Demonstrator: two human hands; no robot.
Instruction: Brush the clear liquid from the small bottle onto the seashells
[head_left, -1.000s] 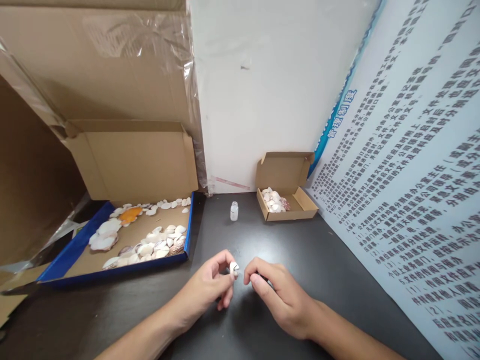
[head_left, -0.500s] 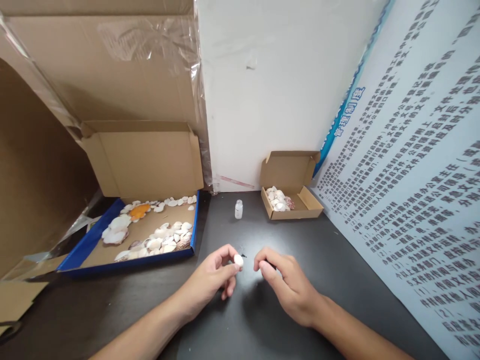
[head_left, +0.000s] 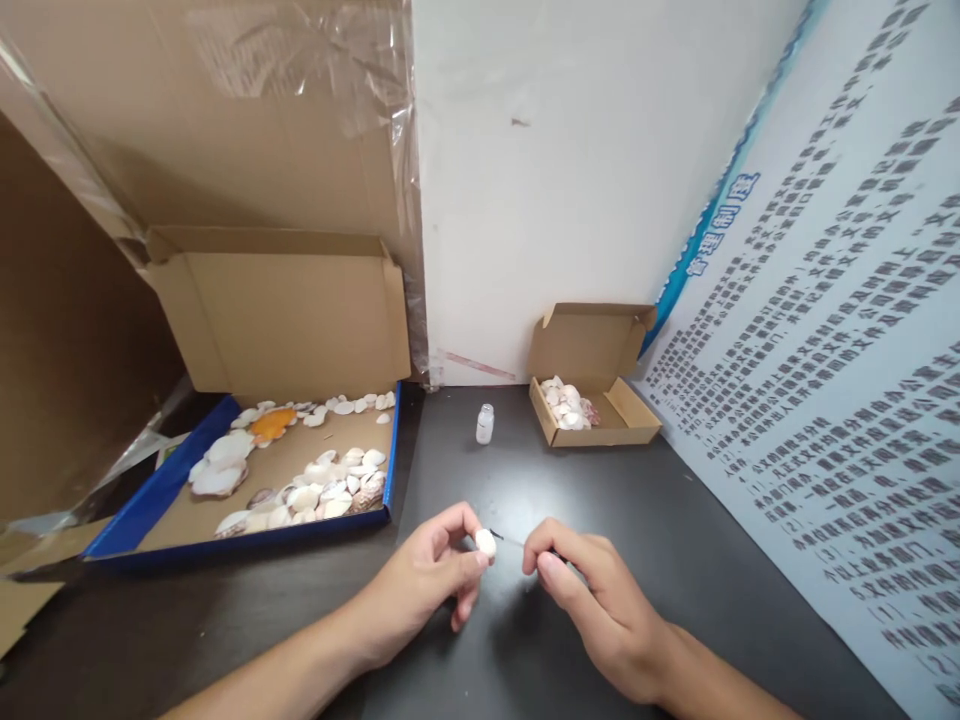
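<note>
My left hand [head_left: 442, 560] pinches a small white seashell [head_left: 486, 543] between thumb and fingertips, low over the dark table. My right hand [head_left: 596, 600] is closed around a thin brush [head_left: 511, 542], its handle mostly hidden in the fingers. The brush's dark tip points left, close beside the shell's upper right edge; whether it touches, I cannot tell. Behind the hands, a small clear glass bottle [head_left: 485, 424] with whitish contents stands upright on the table.
On the left, an open blue-edged cardboard box [head_left: 161, 525] holds many shells and an orange piece [head_left: 273, 426]. A smaller open cardboard box [head_left: 604, 437] with shells sits at the back right. A printed sheet [head_left: 817, 420] lines the right side; a white panel [head_left: 480, 230] stands behind.
The view has shifted slightly. The brush's thin shaft and dark tip now show more clearly beside the shell. Both hands keep their grips and appear slightly lower and farther right.
</note>
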